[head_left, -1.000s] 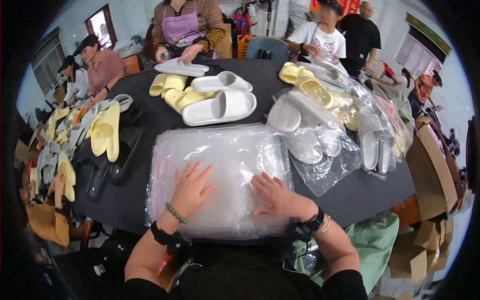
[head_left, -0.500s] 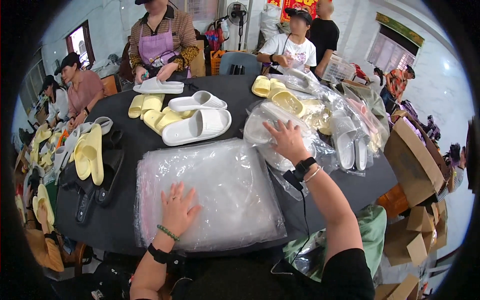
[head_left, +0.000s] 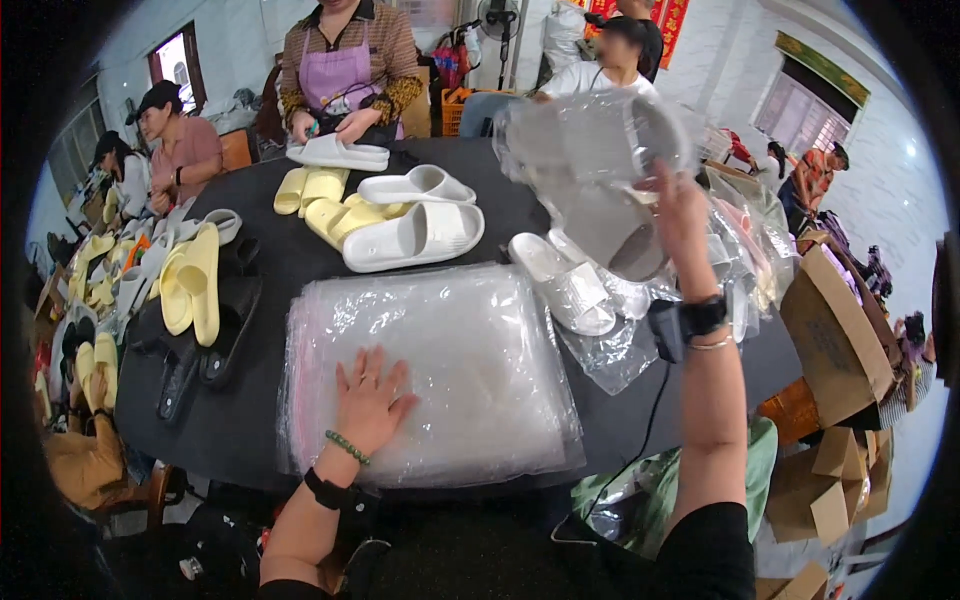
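Observation:
My left hand [head_left: 372, 405] lies flat, fingers spread, on a stack of clear plastic bags [head_left: 480, 370] on the dark table. Raised over the table's right side, my right hand [head_left: 684, 225] grips a clear bag with a pair of grey slippers [head_left: 605, 150] inside; motion blurs it a little. Below that bag rest white slippers [head_left: 570, 285] on clear film. Beyond the stack, loose white slippers [head_left: 420, 235] lie beside yellow slippers [head_left: 345, 215].
More bagged slippers [head_left: 760, 240] pile up at the table's right edge. Yellow slippers [head_left: 203, 285] and black slippers [head_left: 230, 345] lie at left. Across the table a person in a purple apron [head_left: 335, 75] handles a white slipper. Cardboard boxes [head_left: 835, 320] stand at right.
My right hand has gone from resting on the bagged slippers to holding a bagged grey pair up in the air. White slippers beneath are now uncovered. My left hand stays on the stack.

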